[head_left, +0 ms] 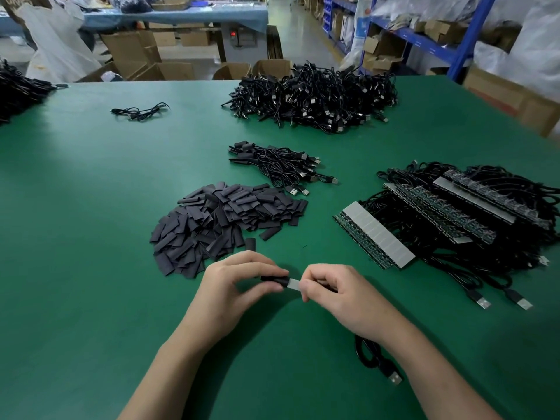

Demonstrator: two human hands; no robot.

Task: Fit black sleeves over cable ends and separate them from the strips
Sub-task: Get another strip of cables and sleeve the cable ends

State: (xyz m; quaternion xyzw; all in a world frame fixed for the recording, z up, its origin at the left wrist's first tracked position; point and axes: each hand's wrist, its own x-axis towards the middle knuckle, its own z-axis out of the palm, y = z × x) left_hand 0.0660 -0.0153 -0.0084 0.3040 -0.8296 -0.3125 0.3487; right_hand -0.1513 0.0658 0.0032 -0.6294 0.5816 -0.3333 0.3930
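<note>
The green table (91, 207) is taking up nearly the whole view. At its far side the biggest heap of black cables (315, 95) is lying, too tangled to count. To the right, a stack of strips (454, 207) is resting on its own mass of cables; at least four strips are showing, and two USB plugs (481, 301) are sticking out at its near edge. Left of that, a loose pile of black sleeves (224, 219), well over a hundred, is spreading toward the person, with one stray sleeve (250, 244) lying just beside it. Behind the pile, one small bundle of sleeved cables (278, 165) is lying. A loose cable or two (139, 112) are sitting well apart at far left.

Near the front edge, two hands are meeting above the table. The left hand (239, 280) is pinching one black sleeve (274, 281) between thumb and curled fingers, holding it level. The right hand (336, 292) is curling its fingers and pinching the pale cable end (293, 283), which is touching the sleeve's open mouth; how far it is sitting inside cannot be told. One cable (372, 356) is trailing from under the right wrist, its USB plug (395, 378) resting on the table.
</note>
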